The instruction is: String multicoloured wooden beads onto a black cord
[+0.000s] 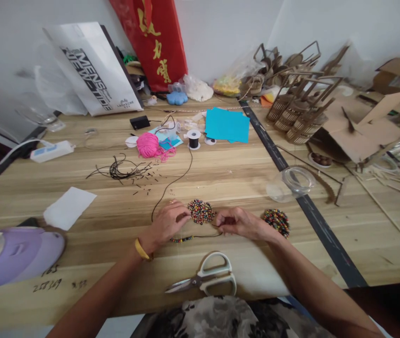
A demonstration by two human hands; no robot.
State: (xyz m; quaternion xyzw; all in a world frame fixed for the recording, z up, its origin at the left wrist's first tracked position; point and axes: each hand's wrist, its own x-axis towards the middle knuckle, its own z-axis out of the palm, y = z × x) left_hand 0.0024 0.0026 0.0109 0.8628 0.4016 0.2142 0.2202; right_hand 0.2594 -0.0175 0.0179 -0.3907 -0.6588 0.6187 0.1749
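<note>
My right hand [237,221] pinches the end of a thin black cord [205,236] just right of a pile of small multicoloured beads [202,211]. At the pile's left edge is my left hand [170,219], thumb and fingertips drawn together; whatever is between them is too small to make out. A short row of strung beads [182,239] lies on the cord below my left hand. From the spool of black cord [193,140], a line runs down to behind my left hand. A second, darker bead pile [276,222] sits beside my right forearm.
Scissors [202,280] with pale handles lie near the front edge. Cut black cords [119,169], pink yarn [148,145] and blue sheets [227,125] are farther back. A purple device [24,256] stands left; a clear coil [297,180], woven baskets [293,115] and cardboard [358,134] are right.
</note>
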